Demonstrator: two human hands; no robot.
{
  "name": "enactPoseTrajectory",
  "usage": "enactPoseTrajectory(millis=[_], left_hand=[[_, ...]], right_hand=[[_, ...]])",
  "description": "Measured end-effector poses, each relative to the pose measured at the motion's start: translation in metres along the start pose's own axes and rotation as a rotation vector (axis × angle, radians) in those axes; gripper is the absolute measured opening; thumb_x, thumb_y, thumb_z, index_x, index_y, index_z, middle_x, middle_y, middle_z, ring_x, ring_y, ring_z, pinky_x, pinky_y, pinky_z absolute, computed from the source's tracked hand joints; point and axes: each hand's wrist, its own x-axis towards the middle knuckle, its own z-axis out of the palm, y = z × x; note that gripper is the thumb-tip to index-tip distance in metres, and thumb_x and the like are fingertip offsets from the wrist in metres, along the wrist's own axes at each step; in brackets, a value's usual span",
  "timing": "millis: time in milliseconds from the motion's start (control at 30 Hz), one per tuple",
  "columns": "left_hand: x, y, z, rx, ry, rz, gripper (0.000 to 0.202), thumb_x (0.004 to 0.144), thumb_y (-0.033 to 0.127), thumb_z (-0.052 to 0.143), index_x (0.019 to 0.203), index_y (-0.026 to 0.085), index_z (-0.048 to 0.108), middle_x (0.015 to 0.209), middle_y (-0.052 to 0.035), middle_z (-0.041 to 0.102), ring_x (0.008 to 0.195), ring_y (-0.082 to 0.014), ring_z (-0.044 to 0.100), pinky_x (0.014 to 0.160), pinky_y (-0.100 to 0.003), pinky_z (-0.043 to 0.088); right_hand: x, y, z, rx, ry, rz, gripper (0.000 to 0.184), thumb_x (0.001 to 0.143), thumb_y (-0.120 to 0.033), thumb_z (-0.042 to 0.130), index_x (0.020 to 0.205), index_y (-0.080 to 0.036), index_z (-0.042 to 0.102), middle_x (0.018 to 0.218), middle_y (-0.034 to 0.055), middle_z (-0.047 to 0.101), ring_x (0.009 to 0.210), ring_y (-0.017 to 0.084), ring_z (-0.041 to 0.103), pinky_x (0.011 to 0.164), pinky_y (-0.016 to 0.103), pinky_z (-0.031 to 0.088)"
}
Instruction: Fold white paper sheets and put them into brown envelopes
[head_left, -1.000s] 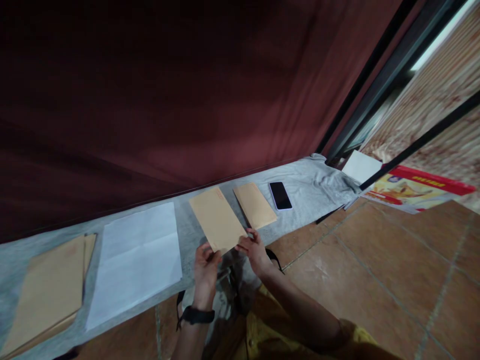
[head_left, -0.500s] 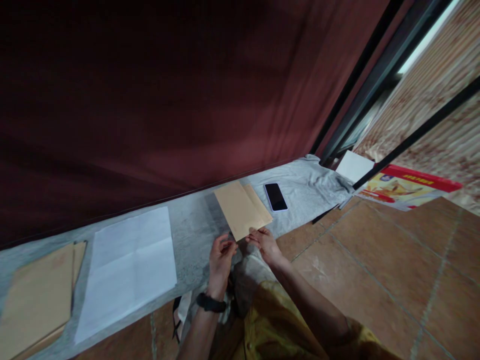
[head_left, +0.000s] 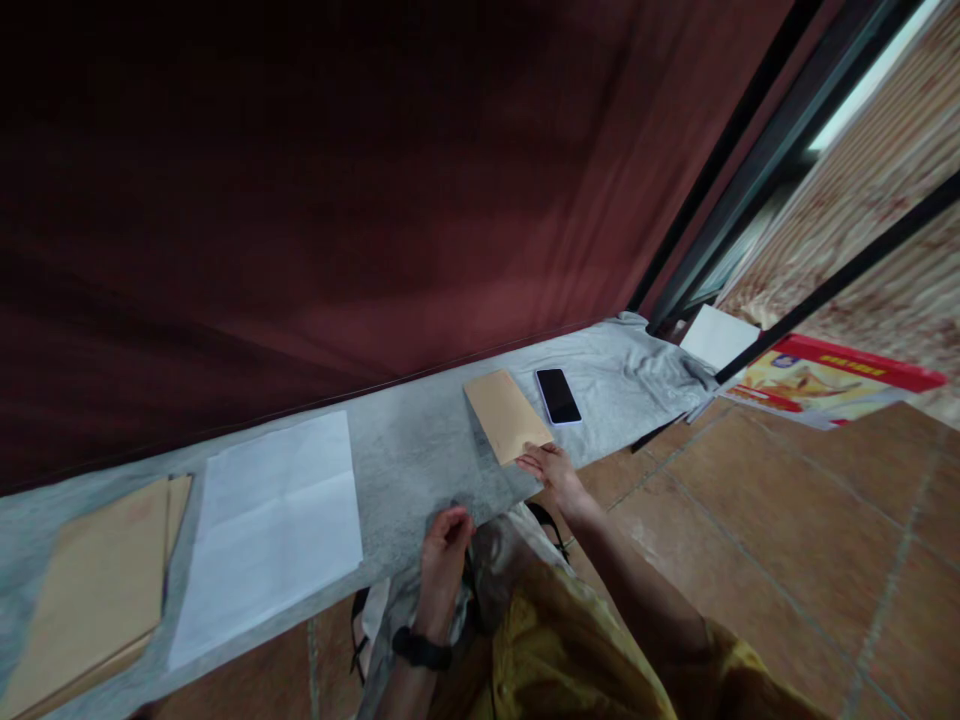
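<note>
Right hand (head_left: 553,470): grip holds envelope (head_left: 504,412) at its 5 o'clock. Left hand (head_left: 444,555): grip narrowly parted (fingers curled), 7 o'clock. Phone (head_left: 559,397): just beside, 2 o'clock.

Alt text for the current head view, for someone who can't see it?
A right hand holds the near edge of a small brown envelope beside a phone on grey cloth. The left hand is loosely curled near the cloth's edge. Farther left lie white paper and larger brown envelopes.
</note>
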Motion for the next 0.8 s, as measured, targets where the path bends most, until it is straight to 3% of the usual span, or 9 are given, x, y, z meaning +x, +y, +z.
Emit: enactPoseTrajectory(millis=[333, 533, 667, 800], left_hand=[[-0.009, -0.008, -0.005, -0.013, -0.062, -0.087, 0.044, 0.066, 0.058, 0.074, 0.089, 0.021, 0.067, 0.088, -0.0070, 0.070, 0.080, -0.0227, 0.067, 0.073, -0.039, 0.056], [-0.014, -0.009, -0.009, 0.041, -0.084, -0.097, 0.036, 0.070, 0.053, 0.070, 0.088, 0.022, 0.067, 0.082, -0.0056, 0.070, 0.078, -0.0225, 0.068, 0.071, -0.036, 0.055], [-0.015, -0.004, -0.010, 0.173, -0.095, -0.003, 0.029, 0.076, 0.046, 0.062, 0.090, 0.021, 0.067, 0.080, -0.0053, 0.071, 0.076, -0.0230, 0.068, 0.072, -0.039, 0.056], [-0.014, 0.008, -0.008, 0.301, -0.078, 0.111, 0.014, 0.077, 0.034, 0.060, 0.086, 0.026, 0.068, 0.087, -0.0046, 0.073, 0.083, -0.0234, 0.068, 0.082, -0.039, 0.054]], right_hand=[[0.008, -0.001, -0.008, -0.049, 0.004, -0.003, 0.029, 0.068, -0.024, 0.083, 0.067, -0.022, 0.054, 0.062, -0.0006, 0.067, 0.067, 0.018, 0.071, 0.075, 0.030, 0.063], [0.007, -0.002, -0.010, -0.109, -0.005, 0.019, 0.021, 0.073, -0.021, 0.080, 0.069, -0.020, 0.060, 0.066, 0.0042, 0.071, 0.069, 0.020, 0.073, 0.068, 0.029, 0.063], [0.008, -0.003, -0.009, -0.168, 0.010, 0.042, 0.022, 0.077, -0.025, 0.081, 0.069, -0.017, 0.062, 0.064, 0.0059, 0.072, 0.058, 0.017, 0.071, 0.057, 0.025, 0.060], [0.007, -0.004, -0.010, -0.212, 0.006, 0.060, 0.022, 0.081, -0.028, 0.078, 0.070, -0.014, 0.066, 0.068, 0.0082, 0.074, 0.057, 0.016, 0.070, 0.053, 0.023, 0.058]])
